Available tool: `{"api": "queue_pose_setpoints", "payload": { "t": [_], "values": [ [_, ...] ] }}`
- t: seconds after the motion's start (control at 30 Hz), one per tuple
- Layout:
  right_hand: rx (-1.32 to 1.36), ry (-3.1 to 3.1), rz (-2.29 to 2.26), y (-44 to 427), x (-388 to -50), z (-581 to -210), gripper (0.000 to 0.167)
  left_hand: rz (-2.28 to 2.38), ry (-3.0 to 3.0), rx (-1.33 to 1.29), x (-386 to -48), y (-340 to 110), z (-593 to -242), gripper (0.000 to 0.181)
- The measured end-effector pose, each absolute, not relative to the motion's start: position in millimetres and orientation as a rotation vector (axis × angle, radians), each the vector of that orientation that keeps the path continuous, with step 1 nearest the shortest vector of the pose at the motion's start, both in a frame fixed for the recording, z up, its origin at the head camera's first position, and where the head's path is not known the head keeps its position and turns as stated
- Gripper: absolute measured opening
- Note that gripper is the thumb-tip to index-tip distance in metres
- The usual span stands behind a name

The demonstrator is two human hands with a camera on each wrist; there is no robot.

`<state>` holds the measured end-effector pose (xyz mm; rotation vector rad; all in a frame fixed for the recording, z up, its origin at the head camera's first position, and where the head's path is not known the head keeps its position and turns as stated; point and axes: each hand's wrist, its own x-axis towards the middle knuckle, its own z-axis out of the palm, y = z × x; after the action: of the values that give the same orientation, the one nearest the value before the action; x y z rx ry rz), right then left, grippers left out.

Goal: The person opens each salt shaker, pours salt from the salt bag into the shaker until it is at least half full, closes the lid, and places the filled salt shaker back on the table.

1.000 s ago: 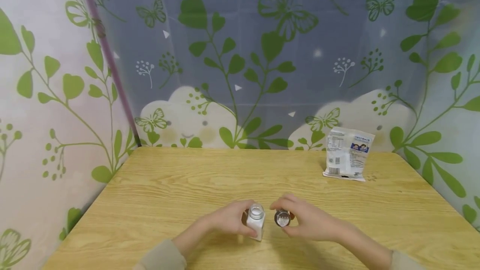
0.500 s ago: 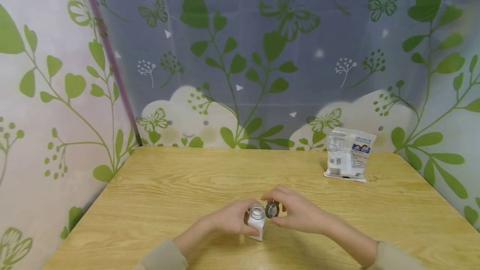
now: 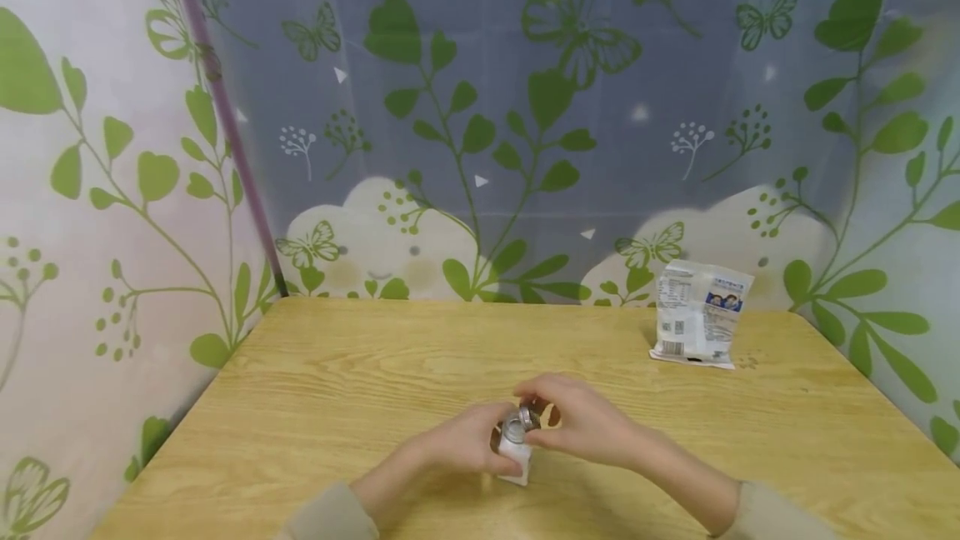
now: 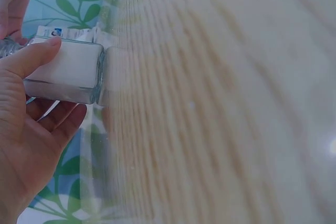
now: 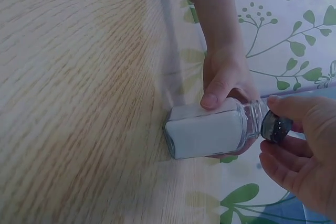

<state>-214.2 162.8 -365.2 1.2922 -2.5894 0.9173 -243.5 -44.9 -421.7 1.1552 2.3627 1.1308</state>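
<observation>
My left hand grips a small square glass shaker jar around its sides, the thumb on one face and the fingers on another. White contents fill most of the jar, and its threaded neck is uncovered. In my right hand I pinch a dark metallic shaker cap with small holes in its top. The cap is tilted at the jar's mouth; whether it touches the rim I cannot tell. The jar stands upright on the wooden table.
A white printed packet stands at the table's back right. Behind the table hangs a curtain with leaves and butterflies. Patterned cloth also borders the left side.
My right hand has moved left with the cap, bringing it from beside the jar to its mouth, and the cap has tipped over. My left hand and the jar have stayed nearly in place.
</observation>
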Motion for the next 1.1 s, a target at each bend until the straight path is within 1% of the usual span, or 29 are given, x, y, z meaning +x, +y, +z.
{"api": "queue_pose_setpoints", "payload": {
  "t": [0.23,0.5,0.83,1.1],
  "values": [
    [1.385,-2.555,0.792,155.3,-218.1,-364.2,0.030,1.148,2.324,1.158,-243.6,-45.3,-422.9,0.050],
    [1.454,-2.544,0.713,151.0,-221.7,-359.4,0.029,1.182,2.303,1.113,-242.1,-46.4,-422.4,0.047],
    [1.461,-2.599,0.701,149.4,-222.2,-359.1,0.028,1.196,2.306,1.112,-241.7,-45.8,-421.8,0.051],
    [1.478,-2.572,0.654,149.4,-223.6,-360.5,0.027,1.184,2.286,1.170,-243.7,-47.2,-424.9,0.048]
  ]
}}
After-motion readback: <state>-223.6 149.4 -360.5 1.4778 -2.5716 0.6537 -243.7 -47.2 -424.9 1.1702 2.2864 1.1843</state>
